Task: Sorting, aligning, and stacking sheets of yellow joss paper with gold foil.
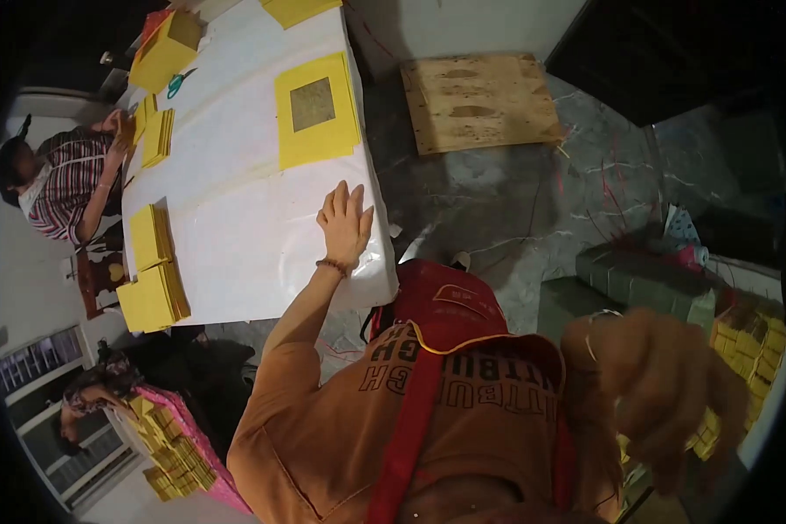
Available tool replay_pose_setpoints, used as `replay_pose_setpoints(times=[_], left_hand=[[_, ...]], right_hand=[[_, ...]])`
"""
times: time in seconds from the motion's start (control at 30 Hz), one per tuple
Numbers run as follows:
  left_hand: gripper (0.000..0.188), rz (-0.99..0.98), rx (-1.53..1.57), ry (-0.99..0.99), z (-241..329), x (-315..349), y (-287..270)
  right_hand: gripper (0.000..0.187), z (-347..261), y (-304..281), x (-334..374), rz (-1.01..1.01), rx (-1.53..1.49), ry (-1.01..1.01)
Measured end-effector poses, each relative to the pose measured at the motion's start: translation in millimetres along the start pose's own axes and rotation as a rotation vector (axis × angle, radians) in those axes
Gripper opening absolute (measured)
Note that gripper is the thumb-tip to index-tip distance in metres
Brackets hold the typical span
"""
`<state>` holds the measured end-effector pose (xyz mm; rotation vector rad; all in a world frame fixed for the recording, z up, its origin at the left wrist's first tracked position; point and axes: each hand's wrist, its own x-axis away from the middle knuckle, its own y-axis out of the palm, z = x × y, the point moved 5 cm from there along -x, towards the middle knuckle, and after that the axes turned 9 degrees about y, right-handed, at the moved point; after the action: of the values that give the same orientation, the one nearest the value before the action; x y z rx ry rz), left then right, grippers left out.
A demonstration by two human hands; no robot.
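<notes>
My left hand [345,229] lies palm down near the right edge of the white-covered table [236,218], fingers spread and holding nothing. A beaded bracelet circles that wrist. Just beyond its fingertips is a stack of large yellow sheets [323,147] with a brownish rectangle [313,105] on top. Close to the camera at the right hangs my right hand [672,375], off the table and blurred. Its fingers point down and partly curl; whether anything is in them cannot be made out.
Yellow stacks [155,297], a yellow box [166,51] and green-handled scissors [176,85] line the table's far left. A co-worker in stripes [70,179] handles yellow pieces there. Another person [100,389] is near yellow bundles [170,445]. A wooden board [483,103] and green bundles [637,284] are at right.
</notes>
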<state>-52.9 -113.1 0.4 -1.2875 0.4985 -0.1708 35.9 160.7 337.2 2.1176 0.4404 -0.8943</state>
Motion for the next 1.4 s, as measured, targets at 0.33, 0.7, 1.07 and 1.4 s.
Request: replay_pose_setpoints(times=[0.33,0.7,1.07,1.4], left_hand=[[0.043,-0.013,-0.080,-0.056,5,-1,-2],[0.046,-0.107,0.011,-0.084,2,-9,1],[0.033,-0.173,0.184,-0.155,-21,-20,-17],[0.014,0.548,0.316,-0.251,-155,-241,-103]], right_hand=[[0.010,22,-36,-75,-0.432,-0.125,0.385],[0.020,106,-93,-156,-0.787,-0.190,0.289],[0.014,264,-206,-191,-0.719,0.523,1.038],[0.019,328,-278,-262,-0.273,0.757,1.131]])
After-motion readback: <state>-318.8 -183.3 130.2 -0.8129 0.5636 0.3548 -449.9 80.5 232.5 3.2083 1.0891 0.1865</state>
